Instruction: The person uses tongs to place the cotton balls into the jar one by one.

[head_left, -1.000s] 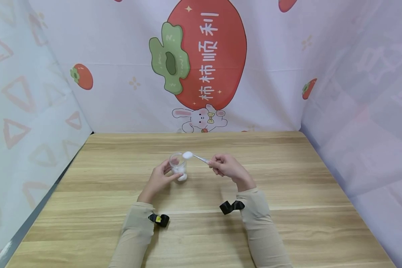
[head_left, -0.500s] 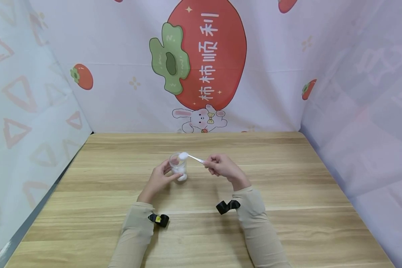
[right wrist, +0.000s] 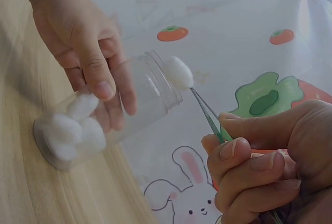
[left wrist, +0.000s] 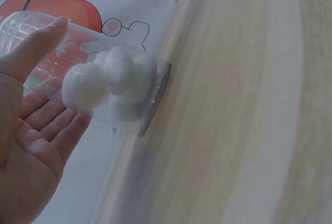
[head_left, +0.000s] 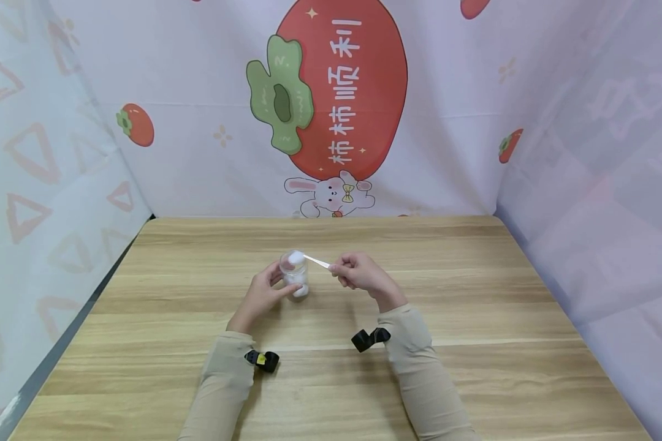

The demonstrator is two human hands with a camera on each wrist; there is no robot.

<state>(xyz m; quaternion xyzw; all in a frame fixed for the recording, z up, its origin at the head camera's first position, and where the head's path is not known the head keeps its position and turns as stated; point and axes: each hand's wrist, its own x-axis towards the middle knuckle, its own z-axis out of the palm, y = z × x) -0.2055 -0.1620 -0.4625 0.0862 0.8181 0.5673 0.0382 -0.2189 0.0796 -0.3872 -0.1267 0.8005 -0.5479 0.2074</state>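
Standing on the table, a clear open-topped jar [right wrist: 148,99] has several white cotton balls [left wrist: 85,85] at its bottom. My left hand [head_left: 262,295] holds the jar from the left, thumb on the near side and fingers round the far side. Metal tweezers [right wrist: 207,114] are pinched between the thumb and fingers of my right hand [head_left: 362,274], to the right of the jar. Their tips grip one more cotton ball [right wrist: 179,72], which sits right at the jar's mouth and overlaps the rim in the head view.
The wooden table [head_left: 474,275] runs back to a white cloth backdrop [head_left: 198,171] printed with a large persimmon and a rabbit. Cloth walls also rise at the left and right. A small black camera is strapped on each sleeve.
My right hand has moved left, carrying the tweezers and cotton ball from the jar's right rim to over its mouth. My left hand and the jar have stayed in place.
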